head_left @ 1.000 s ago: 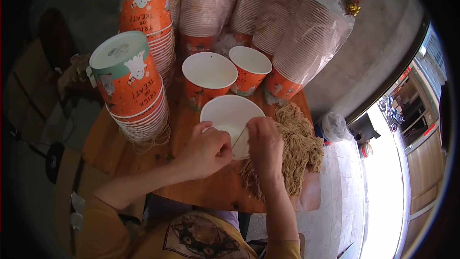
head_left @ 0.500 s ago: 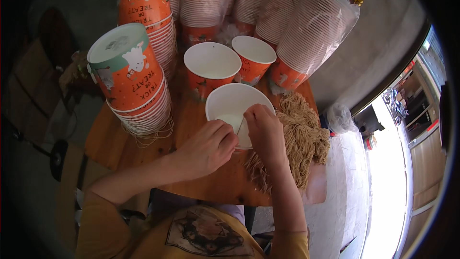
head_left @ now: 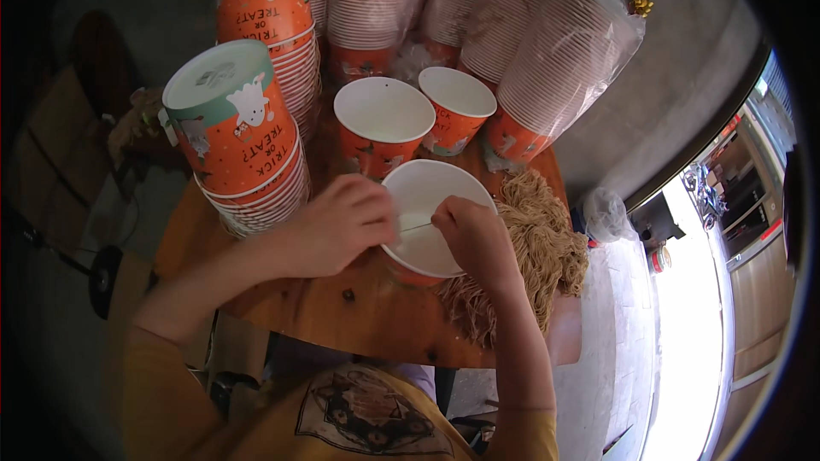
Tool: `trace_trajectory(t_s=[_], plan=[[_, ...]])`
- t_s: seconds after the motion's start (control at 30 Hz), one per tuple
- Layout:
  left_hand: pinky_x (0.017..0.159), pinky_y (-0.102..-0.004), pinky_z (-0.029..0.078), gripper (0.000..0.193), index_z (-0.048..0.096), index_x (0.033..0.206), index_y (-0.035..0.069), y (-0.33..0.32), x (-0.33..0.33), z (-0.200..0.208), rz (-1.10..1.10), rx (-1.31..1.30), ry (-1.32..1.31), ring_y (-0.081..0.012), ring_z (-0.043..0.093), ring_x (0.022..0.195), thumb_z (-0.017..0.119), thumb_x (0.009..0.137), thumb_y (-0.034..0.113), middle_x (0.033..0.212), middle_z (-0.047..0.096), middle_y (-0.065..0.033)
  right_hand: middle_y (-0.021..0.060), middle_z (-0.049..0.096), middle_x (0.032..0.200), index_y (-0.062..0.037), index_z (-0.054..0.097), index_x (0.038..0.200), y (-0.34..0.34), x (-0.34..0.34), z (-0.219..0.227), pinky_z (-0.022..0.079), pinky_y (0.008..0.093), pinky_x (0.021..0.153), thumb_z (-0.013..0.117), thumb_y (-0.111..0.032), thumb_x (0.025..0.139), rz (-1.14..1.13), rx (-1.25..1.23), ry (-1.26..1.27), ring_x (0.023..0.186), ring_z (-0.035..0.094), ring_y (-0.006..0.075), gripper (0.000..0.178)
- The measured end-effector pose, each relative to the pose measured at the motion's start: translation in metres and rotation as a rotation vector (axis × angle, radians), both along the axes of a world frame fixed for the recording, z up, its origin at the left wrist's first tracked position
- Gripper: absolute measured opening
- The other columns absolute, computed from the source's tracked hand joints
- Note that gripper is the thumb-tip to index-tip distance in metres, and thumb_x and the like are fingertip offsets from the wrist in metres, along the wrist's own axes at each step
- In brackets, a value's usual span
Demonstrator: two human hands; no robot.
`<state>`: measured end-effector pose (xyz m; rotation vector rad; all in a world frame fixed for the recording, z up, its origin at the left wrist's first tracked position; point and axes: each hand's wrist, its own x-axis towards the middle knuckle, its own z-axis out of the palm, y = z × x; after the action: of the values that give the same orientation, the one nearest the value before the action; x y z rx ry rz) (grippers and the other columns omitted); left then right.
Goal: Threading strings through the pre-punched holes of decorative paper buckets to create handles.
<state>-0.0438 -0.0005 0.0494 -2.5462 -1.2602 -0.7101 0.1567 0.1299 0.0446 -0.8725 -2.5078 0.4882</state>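
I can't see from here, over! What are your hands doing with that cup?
Left hand grips white-lined orange cup at its rim. Right hand pinches thin string stretched across the opening. Pile of tan twine beside cup, not blocking.

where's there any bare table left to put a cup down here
Bare wood shows on the table along the near edge, below the left hand and the bucket being held. A smaller strip lies left of the nearest bucket stack. The back is crowded with stacks and two open buckets; the twine pile fills the right, beside the right hand.
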Motion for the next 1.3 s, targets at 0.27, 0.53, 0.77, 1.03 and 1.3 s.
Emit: trace_trajectory(t_s=[0.27, 0.53, 0.77, 1.03, 1.3], plan=[[0.076, -0.0382, 0.052, 0.026, 0.06, 0.092, 0.003, -0.013, 0.015, 0.003, 0.149, -0.142, -0.184, -0.0287, 0.05, 0.104, 0.071, 0.078, 0.022, 0.105, 0.049, -0.0104, 0.0197, 0.066, 0.086, -0.0054, 0.064, 0.091, -0.004, 0.006, 0.001, 0.05, 0.0477, 0.072, 0.054, -0.022, 0.09, -0.07, -0.03, 0.046, 0.082, 0.063, 0.0397, 0.019], [0.072, -0.0365, 0.05, 0.018, 0.058, 0.085, -0.003, 0.028, -0.034, -0.015, 0.158, 0.058, -0.259, -0.0278, 0.057, 0.089, 0.065, 0.085, 0.014, 0.1, 0.05, -0.0127, -0.0067, 0.043, 0.067, -0.0069, 0.061, 0.102, 0.006, 0.042, 0.019, 0.025, 0.0166, 0.041, 0.054, -0.022, 0.097, 0.165, -1.324, 0.811, 0.052, 0.031, 0.0, 0.017], [0.075, -0.0353, 0.049, 0.021, 0.056, 0.102, 0.001, 0.027, 0.0, 0.015, 0.116, -0.151, -0.58, -0.0219, 0.059, 0.089, 0.065, 0.088, 0.014, 0.102, 0.055, -0.009, -0.0034, 0.045, 0.068, -0.0055, 0.058, 0.103, -0.028, 0.04, 0.022, 0.025, 0.0163, 0.04, 0.052, -0.018, 0.099, 0.159, -1.649, 1.368, 0.053, 0.034, 0.0025, 0.015], [0.061, -0.0229, 0.042, 0.042, 0.036, 0.137, 0.008, 0.004, 0.088, 0.028, -0.156, -0.912, -1.451, -0.0084, 0.052, 0.072, 0.052, 0.099, 0.015, 0.102, 0.053, -0.0056, -0.0028, 0.051, 0.077, -0.0064, 0.053, 0.116, -0.049, 0.013, 0.056, 0.037, 0.0155, 0.055, 0.049, -0.017, 0.1, 0.172, -1.278, 1.289, 0.063, 0.041, 0.0028, 0.019], [0.057, -0.0218, 0.041, 0.034, 0.056, 0.108, 0.002, -0.003, 0.093, 0.03, 0.011, -1.127, -1.327, -0.0071, 0.049, 0.063, 0.054, 0.098, 0.035, 0.078, 0.053, -0.0007, -0.0003, 0.052, 0.078, -0.0036, 0.053, 0.115, -0.042, 0.023, 0.039, 0.04, 0.0144, 0.053, 0.049, -0.013, 0.1, 0.186, -1.549, 1.419, 0.063, 0.044, 0.003, 0.018]])
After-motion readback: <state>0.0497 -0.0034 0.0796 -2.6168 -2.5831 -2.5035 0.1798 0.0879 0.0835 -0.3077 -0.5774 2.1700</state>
